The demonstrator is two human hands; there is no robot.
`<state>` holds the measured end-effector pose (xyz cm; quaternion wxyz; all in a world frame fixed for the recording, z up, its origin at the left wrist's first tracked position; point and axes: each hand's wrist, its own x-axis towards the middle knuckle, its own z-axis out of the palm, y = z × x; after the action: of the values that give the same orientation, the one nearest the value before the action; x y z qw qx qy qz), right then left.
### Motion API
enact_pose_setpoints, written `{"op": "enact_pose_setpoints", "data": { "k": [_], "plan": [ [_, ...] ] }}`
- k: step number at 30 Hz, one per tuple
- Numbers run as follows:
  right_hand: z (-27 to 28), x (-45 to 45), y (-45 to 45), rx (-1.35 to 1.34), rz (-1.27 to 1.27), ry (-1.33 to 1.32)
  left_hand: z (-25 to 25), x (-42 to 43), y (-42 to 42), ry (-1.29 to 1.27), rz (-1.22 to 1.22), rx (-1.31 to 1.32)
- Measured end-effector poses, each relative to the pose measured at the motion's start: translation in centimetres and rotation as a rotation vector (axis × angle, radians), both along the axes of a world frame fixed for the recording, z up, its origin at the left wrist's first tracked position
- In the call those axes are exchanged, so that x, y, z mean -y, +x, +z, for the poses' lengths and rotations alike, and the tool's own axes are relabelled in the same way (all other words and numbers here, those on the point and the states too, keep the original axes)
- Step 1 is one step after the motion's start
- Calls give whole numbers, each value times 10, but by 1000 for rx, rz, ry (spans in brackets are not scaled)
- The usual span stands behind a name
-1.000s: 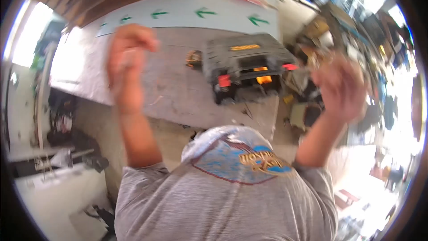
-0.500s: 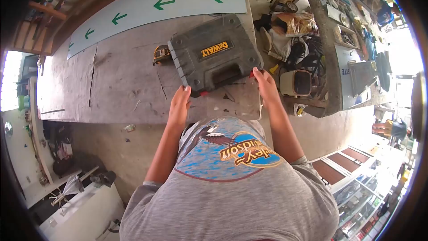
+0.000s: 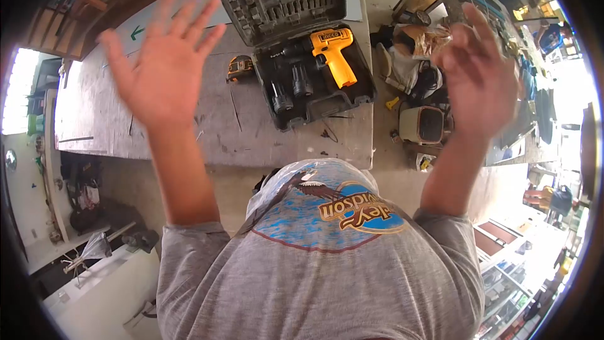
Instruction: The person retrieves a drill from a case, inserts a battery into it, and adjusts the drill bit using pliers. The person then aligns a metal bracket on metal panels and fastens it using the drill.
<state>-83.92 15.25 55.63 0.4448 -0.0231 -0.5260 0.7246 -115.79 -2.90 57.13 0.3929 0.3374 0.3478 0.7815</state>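
The head camera looks down over the table [image 3: 217,141]

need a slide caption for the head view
Left hand and right hand flank an open drill case holding a yellow cordless drill.

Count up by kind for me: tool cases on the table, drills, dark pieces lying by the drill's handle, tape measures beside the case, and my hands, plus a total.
Tool case: 1
Yellow drill: 1
Dark pieces: 2
Tape measure: 1
Hands: 2
Total: 7
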Motion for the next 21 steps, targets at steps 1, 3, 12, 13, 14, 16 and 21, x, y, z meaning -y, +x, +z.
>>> {"op": "enact_pose_setpoints", "data": {
  "k": [1,3,12,13,14,16,21],
  "plan": [
    [17,14,2,58,-123,54,16,6,10,67,47,-150],
    [48,37,10,174,-210,323,52,31,29,265,137,-571],
    [78,75,6,379,-176,1062,105,81,48,468,-40,-1163],
    [77,74,5,392,-188,1079,104,82,47,464,-35,-1174],
    [74,73,4,406,-197,1087,104,81,47,462,-27,-1181],
    [70,76,5,422,-198,1115,98,83,46,454,-11,-1199],
    [66,82,9,441,-216,1166,91,89,40,450,4,-1257]
  ]
}}
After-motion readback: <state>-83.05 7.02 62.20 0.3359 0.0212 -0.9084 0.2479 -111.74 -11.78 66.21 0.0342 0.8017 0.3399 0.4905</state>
